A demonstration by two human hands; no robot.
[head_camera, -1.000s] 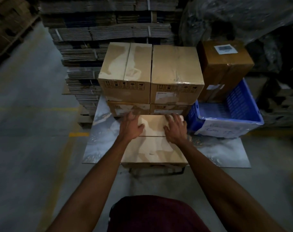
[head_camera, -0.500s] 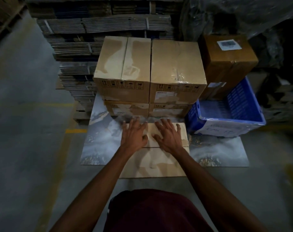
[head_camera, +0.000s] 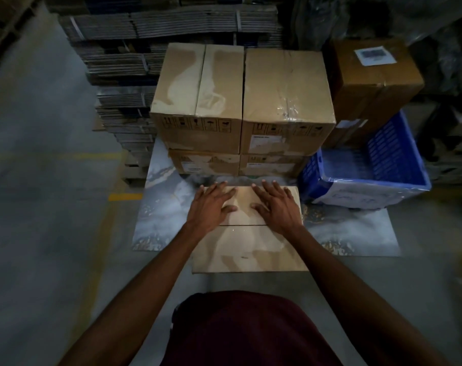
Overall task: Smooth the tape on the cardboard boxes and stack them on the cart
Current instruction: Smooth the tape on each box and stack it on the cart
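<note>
Both hands flat on the taped box (head_camera: 248,247) top, left hand (head_camera: 210,207) & right hand (head_camera: 276,207) w/ fingers spread, stacked boxes (head_camera: 240,101) just behind.

- There is only one camera, worn on the person's head.
- It looks forward and down, close above a cardboard box (head_camera: 248,247) and both arms.
- Farther ahead it sees stacked boxes (head_camera: 240,101).
</note>
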